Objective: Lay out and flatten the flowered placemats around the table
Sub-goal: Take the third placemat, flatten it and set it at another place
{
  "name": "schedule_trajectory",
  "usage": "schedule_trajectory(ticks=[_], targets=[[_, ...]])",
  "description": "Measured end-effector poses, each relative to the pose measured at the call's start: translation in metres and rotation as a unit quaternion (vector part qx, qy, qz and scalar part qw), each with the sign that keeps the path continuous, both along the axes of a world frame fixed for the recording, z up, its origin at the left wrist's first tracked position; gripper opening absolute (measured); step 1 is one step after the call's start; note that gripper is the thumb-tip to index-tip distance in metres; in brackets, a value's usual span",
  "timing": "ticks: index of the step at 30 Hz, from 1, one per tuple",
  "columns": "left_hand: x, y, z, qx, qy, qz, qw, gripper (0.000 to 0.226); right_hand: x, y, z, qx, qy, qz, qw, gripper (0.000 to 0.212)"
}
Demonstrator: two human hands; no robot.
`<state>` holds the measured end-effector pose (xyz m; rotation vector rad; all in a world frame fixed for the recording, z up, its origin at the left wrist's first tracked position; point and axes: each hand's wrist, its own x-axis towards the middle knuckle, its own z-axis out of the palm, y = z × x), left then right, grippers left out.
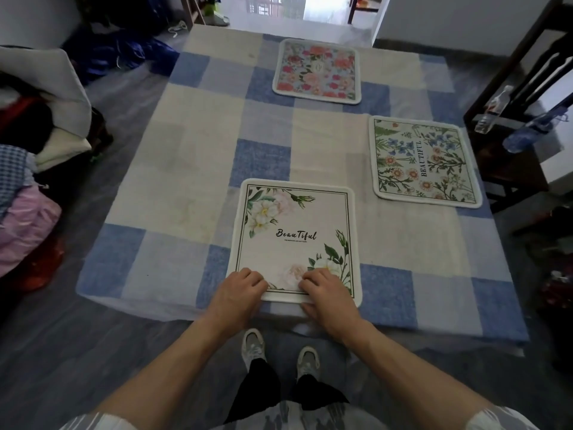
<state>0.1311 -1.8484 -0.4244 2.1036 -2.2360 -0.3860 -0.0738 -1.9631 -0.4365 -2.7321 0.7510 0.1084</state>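
Observation:
Three flowered placemats lie on the table's blue-and-cream checked cloth [173,169]. The nearest, a white mat with pale flowers and the word "Beautiful" [294,225], lies flat at the near edge. My left hand [240,293] rests on its near left corner, fingers curled over the edge. My right hand [325,296] grips its near edge toward the right, thumb underneath. A cream mat with blue and orange flowers [424,162] lies at the right side. A mat with red and pink roses [317,71] lies at the far end.
A dark wooden chair [508,144] stands by the table's right side, with a plastic bottle [493,110] on its seat. Piled cloth and cushions [34,169] sit on the left. The table's left half holds only the cloth.

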Motion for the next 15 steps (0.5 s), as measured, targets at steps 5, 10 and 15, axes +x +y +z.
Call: schedule_trajectory(ticks=[5, 10, 15], targets=[[0.004, 0.000, -0.009, -0.015, 0.016, -0.025, 0.999, 0.017, -0.017, -0.004, 0.002, -0.004, -0.013, -0.006, 1.000, 0.029], [0.005, -0.006, -0.008, -0.040, 0.017, -0.067, 0.997, 0.019, -0.034, 0.000, 0.000, -0.037, -0.015, 0.008, 0.999, 0.032], [0.004, -0.005, -0.003, -0.055, 0.009, -0.077, 0.995, 0.020, -0.043, 0.003, 0.000, -0.041, -0.015, 0.006, 0.999, 0.039]])
